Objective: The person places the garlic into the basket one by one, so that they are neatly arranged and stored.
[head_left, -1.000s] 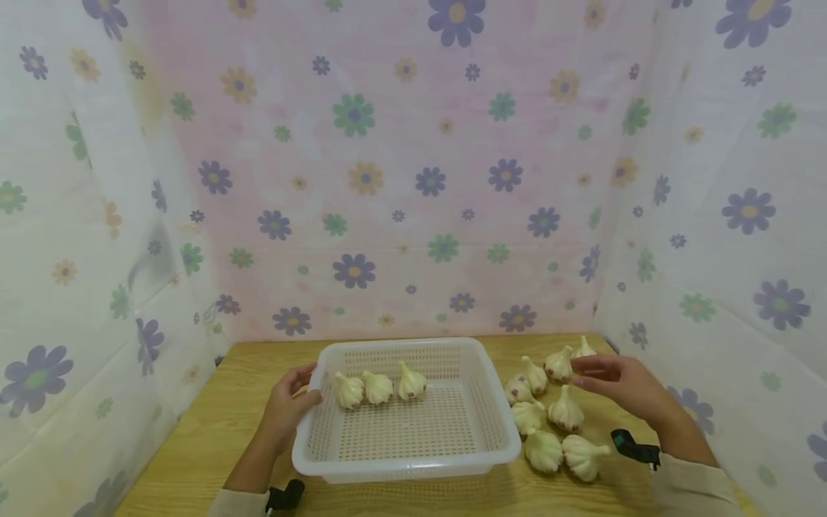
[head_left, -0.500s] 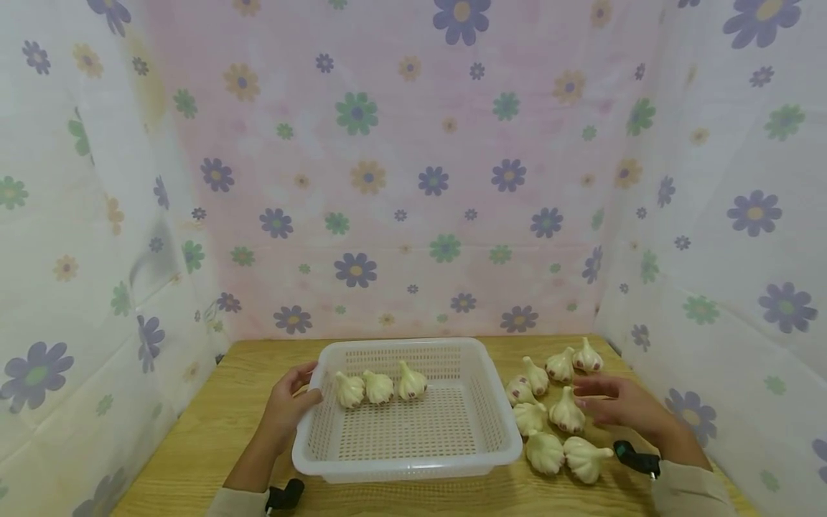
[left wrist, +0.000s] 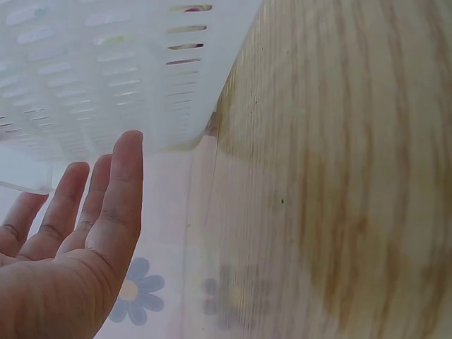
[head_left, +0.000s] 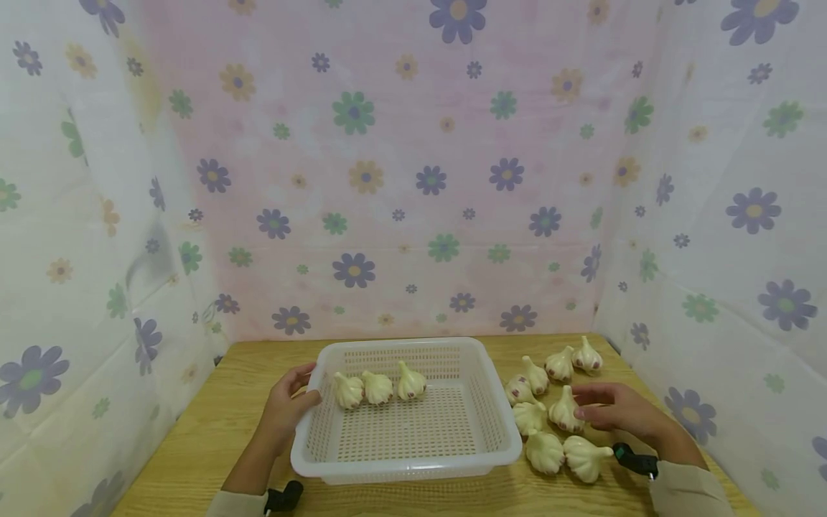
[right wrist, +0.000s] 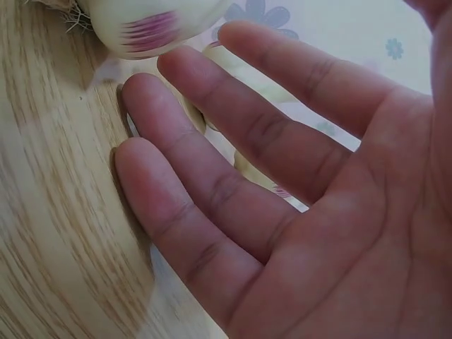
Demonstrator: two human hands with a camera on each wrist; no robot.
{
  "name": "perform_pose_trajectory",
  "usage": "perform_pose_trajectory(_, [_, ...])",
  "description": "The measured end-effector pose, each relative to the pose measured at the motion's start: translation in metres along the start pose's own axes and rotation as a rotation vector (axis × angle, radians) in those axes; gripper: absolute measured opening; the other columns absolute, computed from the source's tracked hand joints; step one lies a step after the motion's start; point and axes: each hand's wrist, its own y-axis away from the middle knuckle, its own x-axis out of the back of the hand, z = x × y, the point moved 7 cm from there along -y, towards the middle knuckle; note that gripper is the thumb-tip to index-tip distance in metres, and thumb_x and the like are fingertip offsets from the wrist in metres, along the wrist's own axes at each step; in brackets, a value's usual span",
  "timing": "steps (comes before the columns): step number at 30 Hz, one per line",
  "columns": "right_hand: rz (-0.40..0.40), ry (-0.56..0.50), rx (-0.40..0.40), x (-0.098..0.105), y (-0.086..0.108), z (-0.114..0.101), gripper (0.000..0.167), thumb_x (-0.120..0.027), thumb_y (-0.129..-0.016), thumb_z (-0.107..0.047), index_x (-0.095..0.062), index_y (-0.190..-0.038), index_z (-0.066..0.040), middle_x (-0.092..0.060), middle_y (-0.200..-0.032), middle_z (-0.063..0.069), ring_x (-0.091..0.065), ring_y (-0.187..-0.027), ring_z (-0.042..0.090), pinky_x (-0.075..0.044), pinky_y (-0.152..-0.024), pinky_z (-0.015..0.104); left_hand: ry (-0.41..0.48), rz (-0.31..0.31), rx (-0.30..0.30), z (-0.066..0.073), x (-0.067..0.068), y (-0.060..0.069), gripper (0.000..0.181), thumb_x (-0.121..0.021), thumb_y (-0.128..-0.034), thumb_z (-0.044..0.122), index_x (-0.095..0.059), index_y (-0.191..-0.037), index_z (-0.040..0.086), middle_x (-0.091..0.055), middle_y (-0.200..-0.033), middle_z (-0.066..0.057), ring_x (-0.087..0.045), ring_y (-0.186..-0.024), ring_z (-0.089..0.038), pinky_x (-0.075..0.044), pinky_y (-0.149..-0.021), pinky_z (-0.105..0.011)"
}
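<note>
In the head view, my left hand [head_left: 287,402] grips the left rim of a white perforated plastic basket [head_left: 420,459]. Its thumb lies on the rim, and in the left wrist view its fingers [left wrist: 126,176] extend along the outer wall. Three garlic bulbs [head_left: 377,388] lie side by side in the back left of the basket. My right hand [head_left: 623,409] is beside a garlic bulb [head_left: 566,413] on the table, its thumb tip at the bulb's right side. In the right wrist view the fingers [right wrist: 201,240] are extended and apart, with a purple-streaked bulb [right wrist: 152,32] beyond the fingertips.
More garlic bulbs [head_left: 544,451] are clustered on the wooden table [head_left: 226,402] to the basket's right, two of them [head_left: 586,357] at the back. Flower-patterned cloth [head_left: 413,179] encloses the table's back and both sides.
My right hand has come forward toward me from the back bulbs to the middle bulb, and its thumb has closed in on that bulb's side. My left hand and the basket have stayed put.
</note>
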Motion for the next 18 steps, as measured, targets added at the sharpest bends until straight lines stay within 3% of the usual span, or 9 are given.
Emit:
perform_pose_trajectory(9, [-0.005,0.052,0.001,-0.0045,0.0010,-0.0062,0.065,-0.062,-0.102,-0.023,-0.038,-0.154,0.009,-0.039,-0.154,0.039,-0.056,-0.131,0.044,-0.060,-0.093,0.046,0.000,0.009,0.001,-0.0018,0.0001,-0.0009,0.061,-0.064,-0.0917,-0.001,-0.047,-0.150,0.005,-0.053,-0.141,-0.026,-0.065,-0.115,-0.034,-0.063,-0.083,-0.036])
perform_pose_trajectory(18, [0.001,0.051,-0.006,-0.0075,0.0008,-0.0081,0.065,-0.065,-0.101,-0.022,-0.041,-0.151,0.012,-0.043,-0.151,0.039,-0.061,-0.126,0.041,-0.061,-0.092,0.044,-0.001,0.014,0.005,-0.0025,-0.0011,-0.0009,0.060,-0.064,-0.0917,-0.002,-0.049,-0.149,0.007,-0.054,-0.142,-0.025,-0.065,-0.116,-0.034,-0.064,-0.084,-0.036])
